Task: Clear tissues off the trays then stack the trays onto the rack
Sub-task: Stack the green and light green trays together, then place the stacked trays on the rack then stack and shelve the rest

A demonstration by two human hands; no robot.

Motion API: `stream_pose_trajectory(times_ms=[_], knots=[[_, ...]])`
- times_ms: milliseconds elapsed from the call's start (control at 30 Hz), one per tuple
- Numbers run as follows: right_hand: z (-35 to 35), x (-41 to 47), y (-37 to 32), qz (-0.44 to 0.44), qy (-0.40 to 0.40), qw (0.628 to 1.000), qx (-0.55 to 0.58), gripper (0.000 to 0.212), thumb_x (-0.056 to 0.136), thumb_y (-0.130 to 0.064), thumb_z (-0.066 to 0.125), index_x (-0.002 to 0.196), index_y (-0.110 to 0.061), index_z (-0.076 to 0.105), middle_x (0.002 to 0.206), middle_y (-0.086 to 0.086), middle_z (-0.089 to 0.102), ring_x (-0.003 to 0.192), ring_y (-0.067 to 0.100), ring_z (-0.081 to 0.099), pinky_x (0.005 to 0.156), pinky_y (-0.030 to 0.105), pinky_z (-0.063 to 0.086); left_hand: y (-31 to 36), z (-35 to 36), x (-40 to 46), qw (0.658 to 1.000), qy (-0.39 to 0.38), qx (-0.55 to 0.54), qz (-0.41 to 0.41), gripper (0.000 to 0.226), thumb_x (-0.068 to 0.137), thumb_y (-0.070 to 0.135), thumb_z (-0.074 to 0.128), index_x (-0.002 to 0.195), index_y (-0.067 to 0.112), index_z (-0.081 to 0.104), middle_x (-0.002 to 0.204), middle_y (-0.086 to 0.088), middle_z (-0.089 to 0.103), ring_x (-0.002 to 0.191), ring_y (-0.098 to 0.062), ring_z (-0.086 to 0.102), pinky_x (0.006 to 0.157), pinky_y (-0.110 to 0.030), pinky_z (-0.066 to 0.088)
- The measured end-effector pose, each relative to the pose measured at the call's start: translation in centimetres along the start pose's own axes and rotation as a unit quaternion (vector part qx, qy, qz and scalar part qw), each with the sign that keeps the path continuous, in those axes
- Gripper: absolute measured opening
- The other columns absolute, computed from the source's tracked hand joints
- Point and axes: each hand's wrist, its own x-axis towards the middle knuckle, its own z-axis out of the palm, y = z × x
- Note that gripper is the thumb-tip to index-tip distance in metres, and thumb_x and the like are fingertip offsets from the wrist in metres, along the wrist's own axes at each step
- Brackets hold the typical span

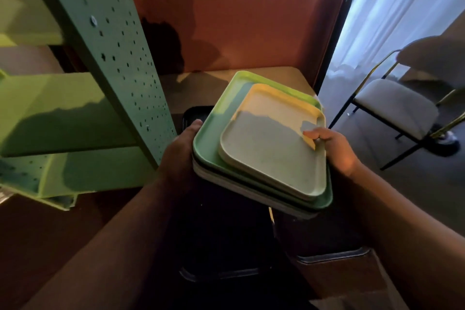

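Sheer white curtains (392,7) glow at one o'clock, and a brown padded booth back (239,20) fills twelve o'clock behind a pale tabletop (201,85). From the head camera, centre frame, a stack of trays (261,178) is held up off the table between both hands. On top lies a small cream tray (271,151), sitting inside a larger green tray (226,108), with grey and dark edges layered beneath. No tissues show on the top tray. At eight o'clock of the stack, the left hand (181,148) clasps its edge, thumb over the green rim. At three o'clock, the right hand (334,148) grips the other edge, thumb pressing the cream tray. Over at nine o'clock stands the green perforated rack (118,58), its shelves just beside the stack. A cushioned chair (397,108) waits at three o'clock, well apart.
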Motion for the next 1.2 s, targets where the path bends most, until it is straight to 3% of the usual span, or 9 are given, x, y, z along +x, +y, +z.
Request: stream_pose_trajectory(times_ms=[100,233,367,567,700,767,967,1100,1200], knots=[[-0.4,-0.2,-2.4,-0.016,-0.025,1.000,0.003,0.026,0.102,-0.010,0.041,0.114,-0.005,0.063,0.080,0.009,0.078,0.066,0.022,0.076,0.054,0.031,0.061,1.2,0.9,0.0,0.998,0.021,0.056,0.037,0.043,0.103,0.034,0.043,0.084,0.010,0.073,0.077,-0.007,0.071,0.069,-0.017,0.066,0.071,-0.033,0.050],[-0.5,-0.5,-5.4,-0.023,-0.042,0.999,-0.015,0.030,0.101,-0.015,0.043,0.124,-0.008,0.061,0.084,0.012,0.078,0.067,0.026,0.076,0.055,0.037,0.062,4.0,2.9,-1.4,0.996,-0.071,0.050,0.003,0.060,0.099,0.056,0.036,0.118,0.011,0.072,0.123,-0.022,0.068,0.114,-0.033,0.066,0.099,-0.044,0.050],[-0.2,-1.3,-8.8,-0.027,-0.070,0.997,-0.036,0.028,0.102,-0.019,0.043,0.115,-0.007,0.064,0.081,0.015,0.076,0.063,0.029,0.075,0.053,0.041,0.061,7.9,5.5,-3.7,0.981,-0.150,0.120,-0.008,0.062,0.091,0.056,0.040,0.131,0.014,0.060,0.118,-0.016,0.071,0.103,-0.031,0.070,0.078,-0.041,0.062],[2.4,-4.8,-15.2,-0.103,-0.105,0.989,-0.026,0.027,0.105,-0.022,0.042,0.107,-0.011,0.066,0.073,0.010,0.076,0.058,0.025,0.074,0.051,0.037,0.061,11.8,9.3,-6.1,0.994,-0.062,0.090,0.007,0.029,0.090,0.031,0.060,0.110,0.010,0.065,0.084,-0.011,0.074,0.076,-0.026,0.073,0.072,-0.044,0.061],[4.5,-7.5,-18.8,-0.173,-0.104,0.979,-0.006,0.039,0.105,-0.021,0.043,0.082,-0.007,0.071,0.057,0.005,0.067,0.046,0.019,0.067,0.044,0.026,0.056,14.9,11.0,-7.4,0.994,-0.024,0.091,0.048,0.034,0.090,0.031,0.061,0.117,0.011,0.062,0.095,-0.014,0.070,0.090,-0.032,0.069,0.089,-0.051,0.056],[5.1,-8.5,-20.4,-0.174,-0.089,0.981,0.014,0.038,0.102,-0.022,0.048,0.073,-0.009,0.068,0.058,0.005,0.060,0.046,0.019,0.062,0.046,0.023,0.055,17.1,11.7,-8.3,0.993,-0.028,0.094,0.065,0.027,0.089,0.031,0.061,0.107,0.012,0.064,0.081,-0.011,0.073,0.079,-0.029,0.071,0.086,-0.050,0.056],[8.1,-12.6,-25.1,-0.165,-0.059,0.984,-0.006,0.020,0.094,-0.028,0.059,0.085,-0.011,0.065,0.069,0.005,0.066,0.051,0.023,0.066,0.048,0.026,0.057,24.6,12.3,-12.5,0.982,-0.043,0.135,0.129,0.027,0.089,0.039,0.059,0.105,0.018,0.062,0.091,-0.009,0.066,0.077,-0.025,0.067,0.064,-0.034,0.060],[11.9,-16.4,-28.3,-0.216,-0.095,0.972,-0.012,0.015,0.087,-0.024,0.061,0.083,-0.010,0.066,0.065,0.006,0.068,0.048,0.022,0.067,0.045,0.025,0.056,29.6,11.3,-15.8,0.965,-0.052,0.153,0.205,0.025,0.091,0.042,0.059,0.098,0.019,0.066,0.073,-0.005,0.071,0.064,-0.023,0.070,0.064,-0.034,0.057],[15.6,-18.3,-29.7,-0.244,-0.119,0.962,-0.010,0.014,0.088,-0.026,0.059,0.089,-0.012,0.064,0.075,0.007,0.068,0.053,0.025,0.069,0.048,0.029,0.059,33.7,9.3,-17.2,0.956,-0.013,0.163,0.244,0.034,0.091,0.048,0.058,0.096,0.016,0.067,0.078,-0.006,0.071,0.078,-0.027,0.069,0.061,-0.028,0.057]])
